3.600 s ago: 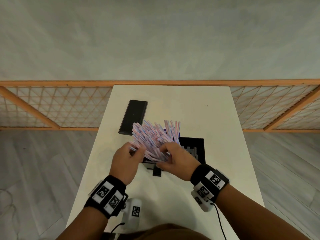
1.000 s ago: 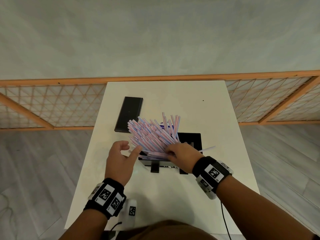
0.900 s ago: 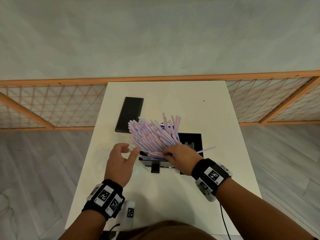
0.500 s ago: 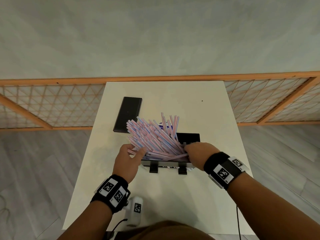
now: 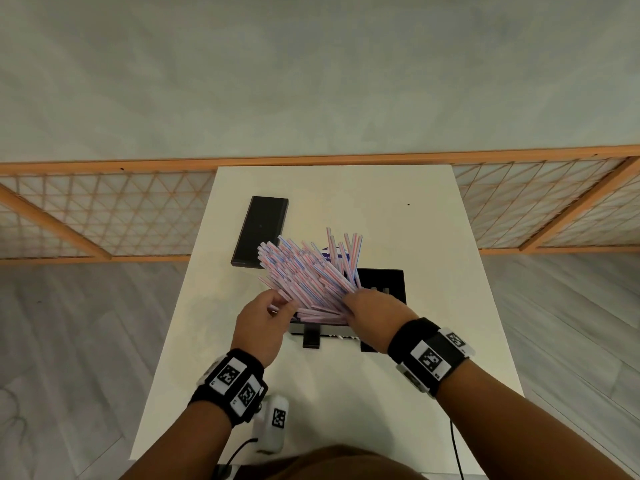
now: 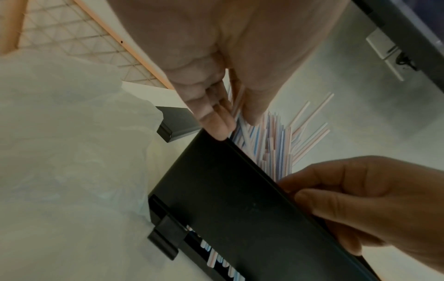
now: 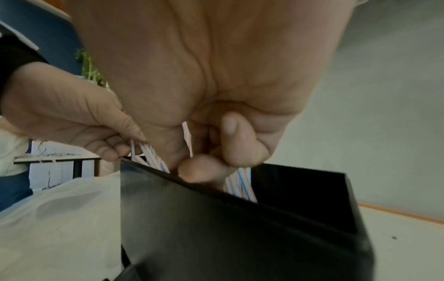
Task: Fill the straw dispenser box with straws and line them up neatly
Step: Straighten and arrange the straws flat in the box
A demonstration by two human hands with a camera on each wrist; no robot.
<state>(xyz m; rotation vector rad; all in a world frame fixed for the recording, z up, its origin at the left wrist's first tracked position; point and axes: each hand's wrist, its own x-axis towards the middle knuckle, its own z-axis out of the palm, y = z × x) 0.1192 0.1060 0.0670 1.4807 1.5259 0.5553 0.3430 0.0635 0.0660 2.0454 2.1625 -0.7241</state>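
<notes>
Pink-and-blue striped straws (image 5: 311,275) fanned out, slanting up leftward from open black dispenser box (image 5: 384,282) mid-table; lower ends inside box, a few showing at its front slot

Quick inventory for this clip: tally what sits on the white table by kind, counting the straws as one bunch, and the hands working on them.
Straw bunch: 1
Black dispenser box: 1
Black lid lying flat beside it: 1
Hands, left hand and right hand, both on the straws: 2
Total: 5
</notes>
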